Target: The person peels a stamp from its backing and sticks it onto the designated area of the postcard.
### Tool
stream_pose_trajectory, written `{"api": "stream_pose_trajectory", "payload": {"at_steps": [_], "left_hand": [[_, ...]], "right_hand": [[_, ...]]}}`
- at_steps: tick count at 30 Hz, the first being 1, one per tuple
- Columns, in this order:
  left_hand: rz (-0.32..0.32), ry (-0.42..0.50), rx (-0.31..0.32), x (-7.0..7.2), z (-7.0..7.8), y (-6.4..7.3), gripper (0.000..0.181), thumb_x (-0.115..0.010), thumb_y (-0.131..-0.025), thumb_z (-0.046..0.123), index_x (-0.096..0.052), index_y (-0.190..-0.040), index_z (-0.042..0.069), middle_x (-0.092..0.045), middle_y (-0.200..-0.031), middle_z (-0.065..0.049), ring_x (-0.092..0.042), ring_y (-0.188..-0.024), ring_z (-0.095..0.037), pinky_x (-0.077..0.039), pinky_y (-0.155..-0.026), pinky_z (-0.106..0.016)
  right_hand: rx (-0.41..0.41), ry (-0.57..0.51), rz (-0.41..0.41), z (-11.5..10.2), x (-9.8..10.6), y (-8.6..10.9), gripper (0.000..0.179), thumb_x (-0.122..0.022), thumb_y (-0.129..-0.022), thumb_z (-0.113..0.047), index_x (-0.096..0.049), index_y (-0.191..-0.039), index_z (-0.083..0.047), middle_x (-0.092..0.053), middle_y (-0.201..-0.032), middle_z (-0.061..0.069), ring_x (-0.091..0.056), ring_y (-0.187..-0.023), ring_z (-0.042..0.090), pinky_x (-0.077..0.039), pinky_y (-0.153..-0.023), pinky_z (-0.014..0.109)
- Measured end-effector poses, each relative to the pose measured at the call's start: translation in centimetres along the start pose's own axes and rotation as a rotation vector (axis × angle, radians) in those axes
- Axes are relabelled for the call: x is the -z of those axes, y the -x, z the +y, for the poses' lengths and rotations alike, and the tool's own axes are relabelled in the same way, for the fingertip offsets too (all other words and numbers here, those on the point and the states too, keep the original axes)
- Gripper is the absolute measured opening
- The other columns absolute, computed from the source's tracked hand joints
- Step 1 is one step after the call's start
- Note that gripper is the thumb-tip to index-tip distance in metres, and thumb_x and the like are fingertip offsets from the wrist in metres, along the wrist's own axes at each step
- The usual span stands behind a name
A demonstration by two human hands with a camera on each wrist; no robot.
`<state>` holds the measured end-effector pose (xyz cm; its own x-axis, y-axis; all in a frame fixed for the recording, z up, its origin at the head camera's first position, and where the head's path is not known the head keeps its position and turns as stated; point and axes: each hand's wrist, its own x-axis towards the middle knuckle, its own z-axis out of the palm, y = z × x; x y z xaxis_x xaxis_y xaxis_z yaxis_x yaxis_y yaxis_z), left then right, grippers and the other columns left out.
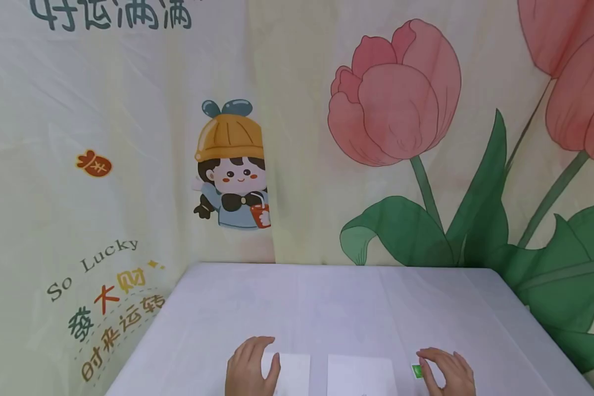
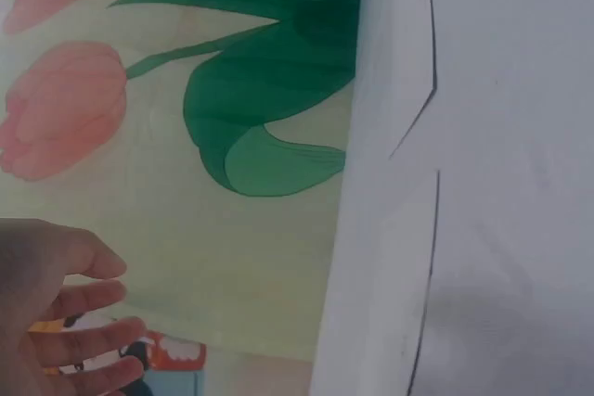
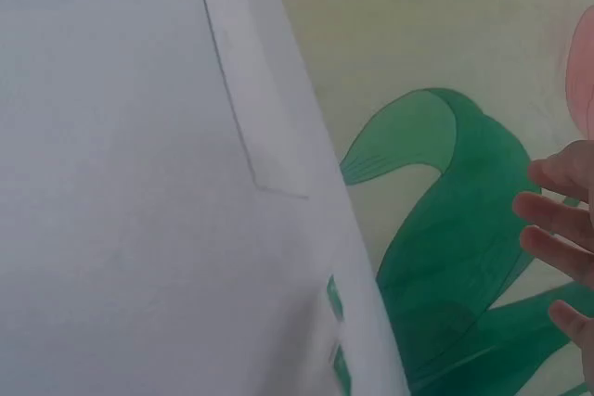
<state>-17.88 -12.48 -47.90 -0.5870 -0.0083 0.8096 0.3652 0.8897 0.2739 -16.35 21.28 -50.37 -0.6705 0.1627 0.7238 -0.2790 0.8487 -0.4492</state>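
Note:
My left hand (image 1: 249, 367) hovers at the left edge of a white sheet (image 1: 296, 374), thumb and fingers apart and nothing between them. In the left wrist view the fingers (image 2: 88, 340) are loosely spread. A second white sheet (image 1: 360, 377) lies to the right of the first. Farther right, my right hand (image 1: 447, 371) has its thumb and index fingertip close beside a small green-and-white piece (image 1: 417, 371), overlapping its edge in the head view. Its fingers (image 3: 557, 217) look relaxed and bare in the right wrist view, where two green patches (image 3: 335, 299) show near a sheet (image 3: 246, 81).
Both sheets lie on a white-covered table (image 1: 336, 308). Behind it hangs a cloth backdrop (image 1: 302, 137) printed with pink tulips (image 1: 396, 104), green leaves, a cartoon figure (image 1: 235, 181) and lettering. The table's far edge runs along the foot of the backdrop.

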Motion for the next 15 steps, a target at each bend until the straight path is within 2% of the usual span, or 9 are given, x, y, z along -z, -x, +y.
{"api": "stream_pose_trajectory", "payload": {"at_steps": [4, 9, 11, 12, 15], "left_hand": [[0.044, 0.019, -0.008, -0.7, -0.6, 1.3, 0.023, -0.072, -0.060, 0.010, -0.067, -0.082, 0.009, -0.064, -0.080, -0.005, -0.061, -0.071, -0.026, -0.047, -0.054, -0.043], [0.062, 0.038, -0.059, -1.6, -1.9, 2.9, 0.025, -0.069, -0.056, 0.008, -0.066, -0.081, 0.006, -0.064, -0.077, -0.007, -0.061, -0.066, -0.025, -0.048, -0.052, -0.039], [0.055, 0.037, -0.064, -1.9, -2.3, 3.4, 0.026, -0.070, -0.055, 0.007, -0.066, -0.082, 0.006, -0.064, -0.077, -0.007, -0.061, -0.067, -0.025, -0.048, -0.053, -0.039], [0.042, 0.033, -0.063, -2.0, -2.5, 3.7, 0.028, -0.071, -0.055, 0.007, -0.066, -0.082, 0.005, -0.063, -0.078, -0.008, -0.061, -0.068, -0.025, -0.048, -0.054, -0.039], [-0.029, 0.007, -0.044, -2.0, -2.9, 4.5, 0.033, -0.075, -0.054, 0.006, -0.065, -0.085, 0.005, -0.062, -0.081, -0.008, -0.061, -0.072, -0.026, -0.048, -0.056, -0.040]], "right_hand": [[-0.134, 0.061, -0.053, 0.8, 0.6, 1.3, 0.014, -0.074, -0.070, -0.001, -0.069, -0.081, -0.007, -0.068, -0.082, 0.008, -0.060, -0.082, 0.032, -0.034, -0.080, 0.052], [-0.256, 0.144, -0.130, 2.2, 0.8, 3.1, 0.007, -0.072, -0.077, -0.007, -0.069, -0.083, -0.005, -0.067, -0.083, 0.009, -0.059, -0.085, 0.032, -0.043, -0.074, 0.050], [-0.329, 0.145, -0.178, 3.1, 0.7, 3.8, 0.007, -0.069, -0.081, -0.012, -0.070, -0.085, -0.006, -0.067, -0.086, 0.009, -0.059, -0.088, 0.031, -0.045, -0.073, 0.050], [-0.379, 0.131, -0.217, 3.6, 0.7, 4.0, 0.009, -0.067, -0.084, -0.014, -0.070, -0.088, -0.006, -0.067, -0.090, 0.010, -0.058, -0.091, 0.032, -0.046, -0.074, 0.050], [-0.523, 0.056, -0.395, 5.6, 0.6, 4.7, 0.040, -0.054, -0.091, -0.044, -0.068, -0.101, -0.008, -0.062, -0.105, 0.013, -0.053, -0.103, 0.037, -0.043, -0.078, 0.057]]}}
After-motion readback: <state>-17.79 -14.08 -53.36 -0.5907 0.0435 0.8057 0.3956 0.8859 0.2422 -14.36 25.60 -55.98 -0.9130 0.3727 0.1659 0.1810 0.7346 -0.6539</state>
